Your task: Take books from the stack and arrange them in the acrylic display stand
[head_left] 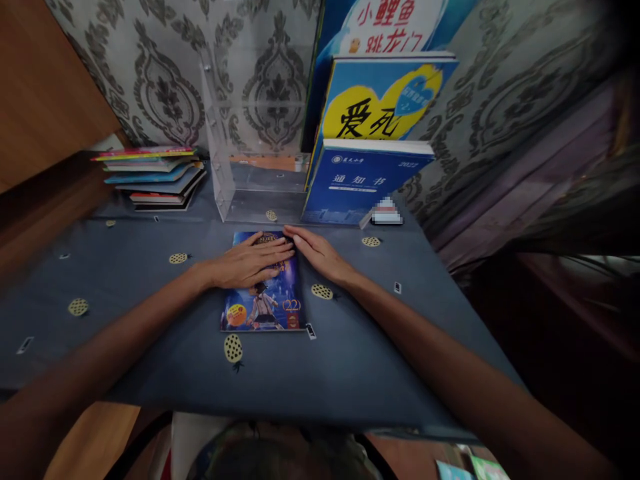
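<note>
A blue book (267,303) with a cartoon figure and "(22)" on its cover lies flat on the table. My left hand (250,262) rests palm down across its upper half, fingers stretched out to the right and covering part of the title. At the book's upper right corner is my right hand (316,253), its fingers extended and lying close together along the edge. Behind the hands stands a clear acrylic rack (265,200). Its right side holds upright books, with a blue booklet (365,180) in front and a yellow-and-blue book (380,93) behind it.
A stack of thin books (155,177) sits at the back left of the table, which has a grey-blue cloth (165,360) with pineapple prints. A small pixelated item (387,212) is right of the rack. Patterned wallpaper (170,73) rises behind. More books (455,470) lie below the front edge.
</note>
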A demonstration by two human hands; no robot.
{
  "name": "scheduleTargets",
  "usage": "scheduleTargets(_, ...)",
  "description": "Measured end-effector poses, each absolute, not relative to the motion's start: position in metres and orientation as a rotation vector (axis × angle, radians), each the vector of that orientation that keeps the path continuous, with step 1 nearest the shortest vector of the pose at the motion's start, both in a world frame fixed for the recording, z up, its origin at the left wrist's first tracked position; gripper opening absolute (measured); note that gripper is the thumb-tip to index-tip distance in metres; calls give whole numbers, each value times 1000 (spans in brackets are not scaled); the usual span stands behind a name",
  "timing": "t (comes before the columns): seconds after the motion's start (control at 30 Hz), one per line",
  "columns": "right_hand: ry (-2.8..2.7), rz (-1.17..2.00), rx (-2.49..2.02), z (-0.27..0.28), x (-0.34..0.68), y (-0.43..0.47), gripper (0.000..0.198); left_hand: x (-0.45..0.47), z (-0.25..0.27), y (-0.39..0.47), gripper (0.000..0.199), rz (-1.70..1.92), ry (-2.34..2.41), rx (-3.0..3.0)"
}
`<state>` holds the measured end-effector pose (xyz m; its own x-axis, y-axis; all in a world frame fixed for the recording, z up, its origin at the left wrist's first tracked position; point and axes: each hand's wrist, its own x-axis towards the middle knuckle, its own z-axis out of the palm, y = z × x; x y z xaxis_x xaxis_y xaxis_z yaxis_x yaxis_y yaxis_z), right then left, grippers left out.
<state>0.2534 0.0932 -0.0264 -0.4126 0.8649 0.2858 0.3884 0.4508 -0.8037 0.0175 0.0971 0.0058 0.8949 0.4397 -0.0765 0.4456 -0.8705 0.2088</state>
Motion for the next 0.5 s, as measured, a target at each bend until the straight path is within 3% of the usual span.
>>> scheduleTargets(0.5,-2045,789,-1044,-26,254,92,56,26,13,65,46,89,470,2765)
